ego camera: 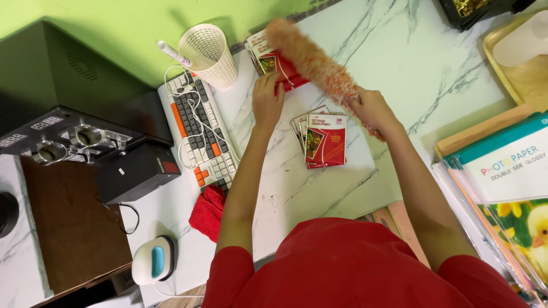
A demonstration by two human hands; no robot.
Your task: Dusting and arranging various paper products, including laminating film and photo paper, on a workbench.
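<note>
Your right hand [371,108] is closed around the handle of a fluffy orange-and-white duster [311,57], whose head angles up and to the left of that hand and lies over a fanned stack of red paper packs [274,63]. Your left hand [267,98] presses flat on the lower edge of that same stack, fingers together and not gripping anything.

From the head camera, the surface under both hands is a white marble-patterned counter [399,63] set against a green wall [85,17]. Just below and between your hands lies a second pile of red packs [325,140], apart from the first. To the left of your left hand sit a white mesh cup [208,54] with a pen in it, a grey, white and orange keyboard [202,134] with a white cable over it, and a red cloth [208,211] near your elbow. Further left stands a black machine [74,114].

The duster looks shaggy and blurred, so its exact outline is hard to make out. Its handle is hidden inside your right hand. To the right of that hand, a stack of glossy paper packets [508,171] and a wooden tray [514,63] are cut off by the frame edge.
</note>
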